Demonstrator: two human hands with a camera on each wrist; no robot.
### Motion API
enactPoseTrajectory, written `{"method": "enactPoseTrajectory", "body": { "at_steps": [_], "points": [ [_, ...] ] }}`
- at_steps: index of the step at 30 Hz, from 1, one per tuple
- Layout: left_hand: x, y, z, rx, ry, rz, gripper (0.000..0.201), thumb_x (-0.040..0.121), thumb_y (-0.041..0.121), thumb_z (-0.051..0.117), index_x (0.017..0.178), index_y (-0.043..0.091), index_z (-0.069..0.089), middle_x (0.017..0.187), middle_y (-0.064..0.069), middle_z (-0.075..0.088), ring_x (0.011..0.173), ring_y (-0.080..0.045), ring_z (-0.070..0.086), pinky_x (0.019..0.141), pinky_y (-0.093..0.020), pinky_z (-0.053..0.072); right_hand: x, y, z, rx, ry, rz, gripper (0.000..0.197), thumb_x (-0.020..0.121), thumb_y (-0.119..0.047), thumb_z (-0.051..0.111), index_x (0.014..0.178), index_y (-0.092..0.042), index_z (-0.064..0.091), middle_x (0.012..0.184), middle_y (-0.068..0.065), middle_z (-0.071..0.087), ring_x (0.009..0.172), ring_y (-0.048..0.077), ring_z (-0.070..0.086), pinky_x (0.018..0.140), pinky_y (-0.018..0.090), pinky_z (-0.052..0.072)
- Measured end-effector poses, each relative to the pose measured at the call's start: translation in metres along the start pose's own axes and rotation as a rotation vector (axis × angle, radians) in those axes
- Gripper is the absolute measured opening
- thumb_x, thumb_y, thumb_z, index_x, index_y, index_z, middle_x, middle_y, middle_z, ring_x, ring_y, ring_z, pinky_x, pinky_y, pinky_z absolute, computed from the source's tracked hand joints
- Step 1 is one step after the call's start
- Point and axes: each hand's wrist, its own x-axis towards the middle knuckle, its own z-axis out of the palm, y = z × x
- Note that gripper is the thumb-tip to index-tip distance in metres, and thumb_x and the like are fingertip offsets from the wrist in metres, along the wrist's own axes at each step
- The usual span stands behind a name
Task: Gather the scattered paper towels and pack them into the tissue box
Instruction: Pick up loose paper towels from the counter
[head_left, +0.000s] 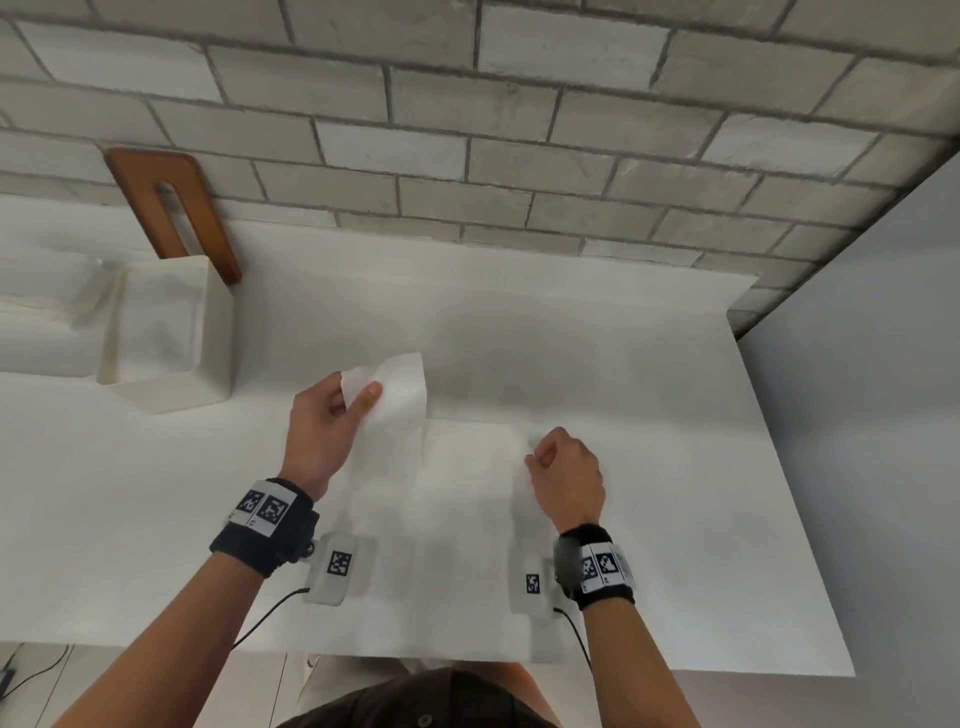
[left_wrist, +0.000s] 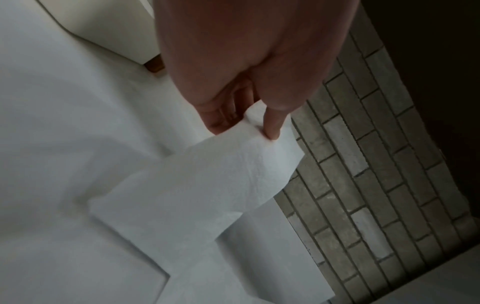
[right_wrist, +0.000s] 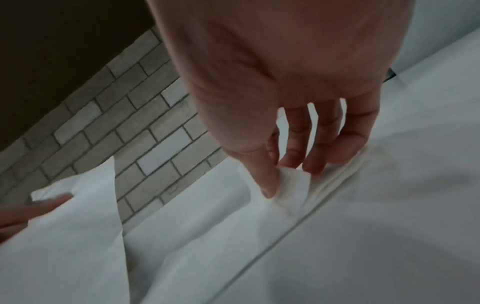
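Note:
A white paper towel (head_left: 395, 415) is lifted at its far end, where my left hand (head_left: 358, 397) pinches it between thumb and fingers. The left wrist view shows that pinch (left_wrist: 249, 129) and the towel (left_wrist: 207, 185) curling up off the table over other flat sheets. To its right a flat towel (head_left: 467, 483) lies on the white table. My right hand (head_left: 535, 457) pinches this towel's far right corner, and the right wrist view shows thumb and fingers (right_wrist: 288, 181) bunching the corner. The open white tissue box (head_left: 166, 332) stands at the left, apart from both hands.
A brown wooden lid (head_left: 176, 208) with a slot leans on the brick wall (head_left: 519, 130) behind the box. Another white container (head_left: 47, 312) sits at the far left. The table's right edge (head_left: 795, 493) runs beside a grey wall.

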Motion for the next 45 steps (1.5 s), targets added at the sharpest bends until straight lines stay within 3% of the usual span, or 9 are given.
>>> {"method": "enactPoseTrajectory", "body": {
  "at_steps": [6,10,15,20,26,31,36,42,45],
  "points": [
    [0.011,0.016,-0.002,-0.028,-0.035,0.036,0.042,0.095,0.041,0.081,0.099,0.000,0.072,0.099,-0.008,0.079,0.091,-0.030,0.074,0.082,-0.048,0.057,-0.034,-0.042,-0.066,0.207,-0.216,-0.402,0.030,0.099,-0.010,0.074,0.097,-0.034,0.057,0.097,-0.015,0.074,0.095,0.003,0.072,0.081,0.027,0.058],
    [0.015,0.040,0.010,0.009,-0.279,0.077,0.052,0.102,0.048,0.068,0.101,-0.003,0.069,0.097,-0.021,0.074,0.091,-0.023,0.066,0.087,-0.052,0.058,-0.071,-0.097,-0.133,0.031,-0.510,-0.736,0.013,0.103,-0.025,0.073,0.109,-0.035,0.069,0.097,-0.014,0.077,0.096,0.005,0.071,0.083,0.022,0.054],
    [0.008,0.069,0.032,0.059,-0.541,0.137,0.051,0.108,0.049,0.058,0.093,0.001,0.066,0.085,-0.012,0.059,0.084,-0.022,0.057,0.086,-0.065,0.053,-0.049,-0.135,-0.153,-0.107,-0.262,-0.944,0.015,0.105,-0.044,0.068,0.110,-0.031,0.072,0.102,-0.013,0.071,0.102,0.010,0.058,0.090,0.033,0.051],
    [0.000,0.084,0.044,-0.025,-0.596,0.093,0.042,0.114,0.029,0.048,0.105,-0.009,0.065,0.092,-0.015,0.065,0.090,-0.027,0.064,0.093,-0.049,0.054,-0.014,-0.140,-0.147,-0.155,-0.067,-0.853,0.016,0.100,-0.046,0.072,0.105,-0.030,0.074,0.143,-0.009,0.050,0.135,0.019,0.038,0.113,0.029,0.038],
    [0.002,0.089,0.041,-0.022,-0.574,0.093,0.038,0.115,0.027,0.045,0.117,0.000,0.072,0.116,-0.027,0.072,0.100,-0.028,0.070,0.101,-0.052,0.055,0.000,-0.151,-0.150,-0.125,-0.139,-0.806,0.024,0.103,-0.041,0.071,0.114,-0.020,0.071,0.111,-0.005,0.068,0.105,0.018,0.062,0.088,0.034,0.050],
    [-0.001,0.090,0.041,0.009,-0.519,0.147,0.050,0.111,0.054,0.044,0.109,0.010,0.069,0.098,-0.015,0.070,0.094,-0.021,0.066,0.094,-0.055,0.054,0.004,-0.157,-0.142,-0.085,-0.120,-0.808,0.026,0.102,-0.046,0.072,0.108,-0.021,0.069,0.102,-0.007,0.070,0.097,0.017,0.065,0.085,0.037,0.054],
    [0.004,0.057,0.033,0.162,-0.356,0.263,0.029,0.106,0.046,0.058,0.116,0.020,0.064,0.102,-0.009,0.077,0.096,-0.037,0.074,0.085,-0.060,0.059,0.026,-0.131,-0.117,0.231,-0.087,-0.624,0.020,0.102,-0.036,0.073,0.105,-0.022,0.059,0.101,-0.012,0.071,0.097,0.004,0.070,0.086,0.020,0.054],
    [0.008,0.019,0.001,0.072,-0.071,0.128,0.026,0.109,0.036,0.058,0.122,0.016,0.067,0.112,0.000,0.079,0.104,-0.022,0.076,0.094,-0.057,0.060,0.039,-0.058,-0.015,-0.375,-0.456,-0.599,0.062,0.093,-0.045,0.079,0.145,-0.022,0.053,0.144,0.005,0.059,0.132,0.029,0.055,0.110,0.044,0.046],
    [0.010,0.009,-0.008,0.084,-0.042,0.111,0.025,0.109,0.039,0.058,0.118,0.017,0.068,0.109,-0.004,0.079,0.103,-0.027,0.075,0.094,-0.059,0.060,0.029,-0.046,0.008,-0.433,-0.438,-0.569,0.063,0.092,-0.056,0.076,0.142,-0.025,0.053,0.134,0.000,0.060,0.127,0.025,0.049,0.108,0.042,0.044]
  ]
}}
